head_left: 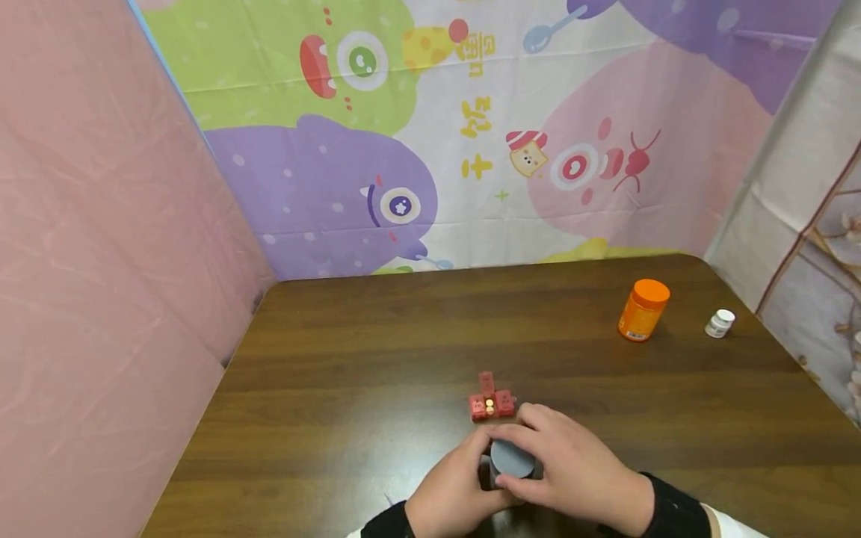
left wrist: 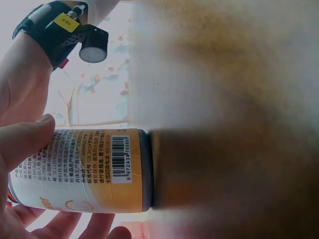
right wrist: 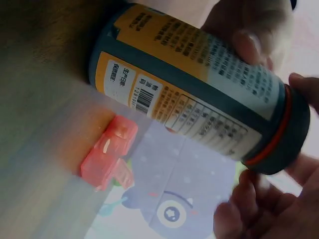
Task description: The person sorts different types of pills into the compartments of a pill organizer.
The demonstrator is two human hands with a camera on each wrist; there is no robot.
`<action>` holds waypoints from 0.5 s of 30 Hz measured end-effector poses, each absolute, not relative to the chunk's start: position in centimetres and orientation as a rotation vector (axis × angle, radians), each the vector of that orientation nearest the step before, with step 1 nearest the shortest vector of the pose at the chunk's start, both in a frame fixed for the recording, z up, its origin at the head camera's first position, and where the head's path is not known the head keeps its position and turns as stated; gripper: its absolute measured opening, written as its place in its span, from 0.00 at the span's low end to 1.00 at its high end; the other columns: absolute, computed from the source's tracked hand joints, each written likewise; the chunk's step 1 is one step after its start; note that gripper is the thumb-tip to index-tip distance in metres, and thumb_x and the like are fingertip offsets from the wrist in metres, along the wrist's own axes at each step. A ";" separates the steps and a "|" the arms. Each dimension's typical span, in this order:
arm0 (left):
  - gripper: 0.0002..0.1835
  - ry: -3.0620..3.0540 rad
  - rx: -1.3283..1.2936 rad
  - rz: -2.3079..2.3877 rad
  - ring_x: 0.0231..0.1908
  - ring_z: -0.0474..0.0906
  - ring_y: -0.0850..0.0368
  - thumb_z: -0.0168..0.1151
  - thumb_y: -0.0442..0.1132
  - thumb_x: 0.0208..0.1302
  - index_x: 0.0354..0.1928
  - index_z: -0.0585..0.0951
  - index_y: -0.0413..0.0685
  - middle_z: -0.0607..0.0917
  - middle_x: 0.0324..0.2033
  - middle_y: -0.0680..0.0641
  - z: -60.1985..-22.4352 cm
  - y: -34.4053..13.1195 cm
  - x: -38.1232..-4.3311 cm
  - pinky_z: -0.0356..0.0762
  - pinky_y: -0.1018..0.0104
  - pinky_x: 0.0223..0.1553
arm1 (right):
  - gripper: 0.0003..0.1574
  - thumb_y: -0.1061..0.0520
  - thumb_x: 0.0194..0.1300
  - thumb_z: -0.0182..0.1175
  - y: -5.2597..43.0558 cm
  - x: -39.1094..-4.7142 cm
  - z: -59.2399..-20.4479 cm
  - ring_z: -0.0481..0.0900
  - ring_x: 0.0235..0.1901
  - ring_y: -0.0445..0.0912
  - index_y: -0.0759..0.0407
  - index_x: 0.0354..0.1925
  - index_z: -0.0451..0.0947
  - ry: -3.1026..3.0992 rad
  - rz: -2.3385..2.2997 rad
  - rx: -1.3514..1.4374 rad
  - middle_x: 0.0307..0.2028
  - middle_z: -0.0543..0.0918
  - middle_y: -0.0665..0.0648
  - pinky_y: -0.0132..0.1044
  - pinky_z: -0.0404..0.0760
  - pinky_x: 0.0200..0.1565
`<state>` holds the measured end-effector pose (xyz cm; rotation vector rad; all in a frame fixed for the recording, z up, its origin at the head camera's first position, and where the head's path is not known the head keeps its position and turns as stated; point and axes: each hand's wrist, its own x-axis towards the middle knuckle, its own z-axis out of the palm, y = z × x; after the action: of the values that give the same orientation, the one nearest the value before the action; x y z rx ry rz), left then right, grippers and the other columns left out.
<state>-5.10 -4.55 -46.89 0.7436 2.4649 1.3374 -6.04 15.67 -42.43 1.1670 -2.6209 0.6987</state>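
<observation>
Both hands are on a dark grey supplement bottle [left wrist: 119,191] with an orange and white printed label, its base down at the tabletop. My left hand [head_left: 447,486] grips the body, the thumb across the label and the fingers round the far side. At the top, my right hand [head_left: 572,463] holds the grey cap [head_left: 513,459] between thumb and fingers. An orange-red ring shows just under the cap in the right wrist view. Just beyond the hands lies a small red pill box [head_left: 478,407], one lid raised, with yellow tablets [head_left: 489,403] in that compartment.
An orange jar [head_left: 640,314] with an orange lid stands at the back right of the brown wooden table [head_left: 336,359]. Farther right is a small white bottle [head_left: 720,324]. A cartoon-print cloth [head_left: 484,209] hangs behind the table, and pink fabric [head_left: 101,261] hangs at left.
</observation>
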 end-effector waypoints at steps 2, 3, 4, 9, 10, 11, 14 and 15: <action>0.35 2.442 0.755 1.371 0.49 0.73 0.67 0.66 0.57 0.59 0.66 0.62 0.70 0.75 0.55 0.58 -46.9 -4.4 -5.1 0.77 0.64 0.48 | 0.30 0.28 0.57 0.61 15.2 -6.0 -42.5 0.67 0.29 0.35 0.43 0.49 0.79 -2.657 0.667 1.078 0.33 0.72 0.38 0.31 0.71 0.29; 0.36 2.428 0.761 1.391 0.49 0.73 0.66 0.67 0.56 0.59 0.66 0.61 0.71 0.75 0.55 0.58 -46.9 -4.4 -5.2 0.77 0.65 0.48 | 0.31 0.25 0.56 0.59 15.0 -5.9 -42.5 0.67 0.28 0.35 0.43 0.46 0.78 -2.686 0.656 1.033 0.32 0.73 0.38 0.31 0.72 0.29; 0.36 2.411 0.762 1.410 0.48 0.73 0.66 0.67 0.55 0.59 0.67 0.61 0.72 0.75 0.55 0.58 -46.9 -4.3 -5.2 0.77 0.65 0.47 | 0.31 0.23 0.55 0.57 14.8 -5.9 -42.4 0.68 0.26 0.35 0.43 0.43 0.77 -2.715 0.655 0.991 0.30 0.74 0.38 0.31 0.72 0.28; 0.39 2.398 0.775 1.422 0.50 0.73 0.66 0.69 0.54 0.58 0.68 0.59 0.73 0.73 0.58 0.59 -46.9 -4.2 -5.3 0.77 0.65 0.48 | 0.34 0.25 0.57 0.58 15.4 -5.9 -41.8 0.73 0.32 0.35 0.45 0.52 0.76 -2.750 0.657 0.969 0.39 0.78 0.39 0.34 0.77 0.31; 0.39 2.413 0.778 1.407 0.51 0.72 0.66 0.69 0.54 0.57 0.68 0.59 0.73 0.72 0.59 0.60 -46.9 -4.2 -5.3 0.77 0.64 0.48 | 0.33 0.30 0.59 0.60 15.7 -5.9 -41.7 0.74 0.38 0.36 0.45 0.56 0.76 -2.720 0.677 1.046 0.45 0.78 0.40 0.37 0.79 0.35; 0.40 2.425 0.781 1.388 0.52 0.71 0.66 0.69 0.55 0.57 0.69 0.58 0.72 0.71 0.60 0.60 -46.9 -4.2 -5.3 0.76 0.63 0.50 | 0.33 0.36 0.61 0.62 16.1 -6.0 -41.6 0.74 0.45 0.38 0.46 0.61 0.74 -2.681 0.690 1.148 0.52 0.77 0.43 0.40 0.80 0.40; 0.41 2.472 0.780 1.333 0.53 0.70 0.67 0.69 0.56 0.56 0.68 0.59 0.69 0.70 0.61 0.59 -46.9 -4.5 -5.2 0.75 0.61 0.52 | 0.36 0.55 0.60 0.63 16.9 -6.1 -41.3 0.62 0.62 0.41 0.43 0.67 0.68 -2.621 0.785 1.453 0.67 0.66 0.46 0.49 0.76 0.53; 0.40 2.478 0.778 1.328 0.53 0.70 0.67 0.69 0.56 0.56 0.68 0.60 0.68 0.71 0.60 0.59 -46.9 -4.6 -5.2 0.75 0.61 0.52 | 0.38 0.59 0.59 0.62 17.0 -6.1 -41.3 0.60 0.63 0.42 0.43 0.68 0.67 -2.608 0.810 1.529 0.68 0.64 0.47 0.50 0.76 0.54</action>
<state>-5.17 -4.58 -46.85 0.7778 2.4780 1.3276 -6.14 17.03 -41.27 1.5293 -2.6083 0.8100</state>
